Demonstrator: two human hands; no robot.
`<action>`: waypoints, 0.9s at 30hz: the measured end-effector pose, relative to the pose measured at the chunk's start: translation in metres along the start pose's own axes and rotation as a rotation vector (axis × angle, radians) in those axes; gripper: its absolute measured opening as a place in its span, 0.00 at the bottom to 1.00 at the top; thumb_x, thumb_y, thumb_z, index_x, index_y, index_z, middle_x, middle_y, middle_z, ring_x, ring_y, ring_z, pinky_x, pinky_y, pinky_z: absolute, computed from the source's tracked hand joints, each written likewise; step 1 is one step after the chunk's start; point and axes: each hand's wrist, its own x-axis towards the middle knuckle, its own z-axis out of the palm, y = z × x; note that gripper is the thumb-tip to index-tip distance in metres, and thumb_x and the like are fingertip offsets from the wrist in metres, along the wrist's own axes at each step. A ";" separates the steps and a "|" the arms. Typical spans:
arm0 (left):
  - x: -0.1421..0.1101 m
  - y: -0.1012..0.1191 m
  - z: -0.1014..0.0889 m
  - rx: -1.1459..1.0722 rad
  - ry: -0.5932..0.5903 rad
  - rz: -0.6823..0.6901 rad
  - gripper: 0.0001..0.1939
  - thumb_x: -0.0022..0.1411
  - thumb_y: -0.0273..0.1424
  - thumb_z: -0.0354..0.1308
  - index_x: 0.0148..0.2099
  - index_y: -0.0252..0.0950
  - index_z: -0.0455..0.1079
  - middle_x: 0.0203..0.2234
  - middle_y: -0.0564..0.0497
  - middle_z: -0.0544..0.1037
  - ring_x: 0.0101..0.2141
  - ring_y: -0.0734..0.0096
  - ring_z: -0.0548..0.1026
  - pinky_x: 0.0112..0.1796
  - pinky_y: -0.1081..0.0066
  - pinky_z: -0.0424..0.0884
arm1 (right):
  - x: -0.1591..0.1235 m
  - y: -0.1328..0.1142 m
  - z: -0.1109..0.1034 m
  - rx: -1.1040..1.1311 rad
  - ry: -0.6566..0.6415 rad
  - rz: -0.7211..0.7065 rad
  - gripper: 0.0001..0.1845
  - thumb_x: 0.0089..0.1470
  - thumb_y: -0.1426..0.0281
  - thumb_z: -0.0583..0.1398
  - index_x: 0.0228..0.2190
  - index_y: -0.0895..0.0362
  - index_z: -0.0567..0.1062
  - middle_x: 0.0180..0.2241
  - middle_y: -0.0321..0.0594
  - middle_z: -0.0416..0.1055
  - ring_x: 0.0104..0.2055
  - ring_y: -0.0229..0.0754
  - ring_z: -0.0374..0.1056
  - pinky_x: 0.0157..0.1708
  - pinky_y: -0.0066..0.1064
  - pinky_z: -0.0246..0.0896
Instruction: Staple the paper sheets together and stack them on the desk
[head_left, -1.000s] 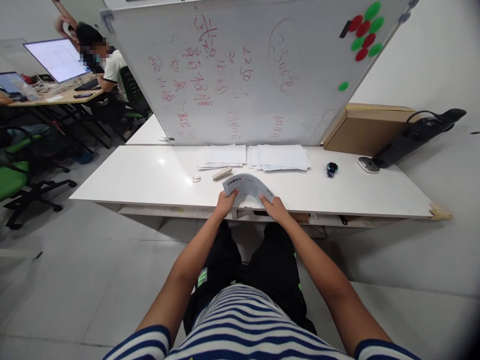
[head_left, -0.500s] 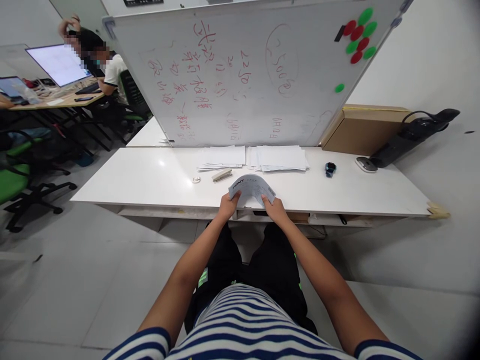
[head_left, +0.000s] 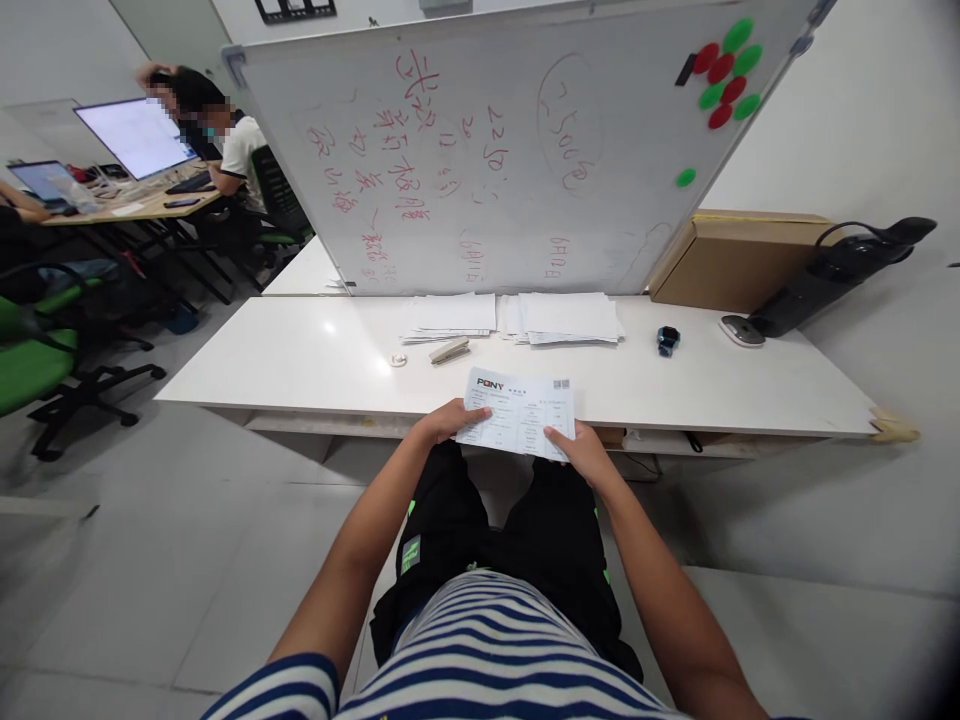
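A printed paper form (head_left: 520, 410) with a "PONY" heading lies flat over the near edge of the white table (head_left: 300, 360). My left hand (head_left: 448, 421) grips its left edge, thumb on top. My right hand (head_left: 581, 450) grips its lower right corner. Beyond the form, on the table, lie a beige stapler (head_left: 449, 350), two stacks of white papers (head_left: 517, 316) and a small white round thing (head_left: 398, 359).
A whiteboard (head_left: 510, 150) with red writing and magnets leans at the table's back. A blue-black smartwatch (head_left: 667, 340), a cardboard box (head_left: 731, 260) and a black device (head_left: 825, 280) sit to the right. At far left a person (head_left: 225, 140) sits at a desk with monitors; green chairs (head_left: 30, 360) stand nearby.
The form was curved and bent upward between my hands; now it is flattened out and pulled nearer to me, with both hands still on it.
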 end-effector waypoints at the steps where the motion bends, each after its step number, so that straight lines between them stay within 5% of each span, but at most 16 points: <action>1: 0.000 0.001 0.002 0.084 0.010 -0.013 0.28 0.53 0.49 0.61 0.49 0.34 0.72 0.47 0.42 0.77 0.45 0.54 0.76 0.44 0.60 0.73 | -0.008 0.008 -0.001 0.056 -0.018 0.042 0.25 0.47 0.56 0.64 0.42 0.60 0.74 0.32 0.46 0.77 0.23 0.40 0.69 0.19 0.30 0.63; 5: 0.017 0.013 0.004 0.609 0.358 0.185 0.23 0.66 0.43 0.43 0.55 0.37 0.66 0.49 0.44 0.74 0.50 0.57 0.71 0.51 0.59 0.66 | -0.036 0.035 -0.001 0.259 0.068 0.126 0.25 0.46 0.56 0.65 0.40 0.61 0.73 0.29 0.43 0.76 0.17 0.33 0.61 0.14 0.27 0.57; 8: 0.044 0.028 -0.013 0.980 0.568 0.350 0.22 0.68 0.35 0.38 0.60 0.35 0.60 0.57 0.41 0.66 0.58 0.56 0.61 0.56 0.57 0.58 | -0.047 0.044 -0.002 0.339 0.161 0.161 0.26 0.44 0.57 0.66 0.41 0.61 0.73 0.32 0.44 0.76 0.18 0.32 0.60 0.14 0.26 0.55; 11: 0.069 0.039 -0.040 1.146 0.771 0.199 0.27 0.66 0.35 0.45 0.64 0.31 0.51 0.62 0.35 0.56 0.61 0.47 0.53 0.55 0.52 0.57 | -0.052 0.044 -0.003 0.378 0.188 0.179 0.27 0.44 0.57 0.67 0.41 0.61 0.73 0.33 0.44 0.76 0.18 0.31 0.59 0.12 0.24 0.53; 15: 0.080 0.037 -0.063 1.166 0.702 0.015 0.27 0.65 0.40 0.44 0.63 0.33 0.51 0.55 0.34 0.63 0.55 0.46 0.61 0.49 0.52 0.62 | -0.051 0.038 -0.004 0.390 0.173 0.199 0.27 0.44 0.57 0.66 0.42 0.60 0.72 0.34 0.44 0.76 0.16 0.29 0.58 0.10 0.23 0.50; 22: 0.054 0.010 -0.060 1.202 0.562 0.260 0.24 0.68 0.43 0.34 0.53 0.38 0.64 0.47 0.42 0.69 0.48 0.56 0.65 0.48 0.60 0.61 | -0.028 0.032 0.004 0.343 0.116 0.186 0.26 0.45 0.56 0.66 0.42 0.59 0.72 0.34 0.44 0.76 0.15 0.29 0.59 0.09 0.22 0.51; 27: 0.048 0.018 -0.066 1.171 0.509 0.287 0.27 0.68 0.42 0.31 0.48 0.39 0.69 0.43 0.44 0.73 0.48 0.58 0.66 0.51 0.60 0.58 | -0.007 0.023 0.020 0.301 0.080 0.149 0.24 0.45 0.57 0.66 0.40 0.60 0.73 0.29 0.42 0.76 0.14 0.30 0.60 0.09 0.22 0.51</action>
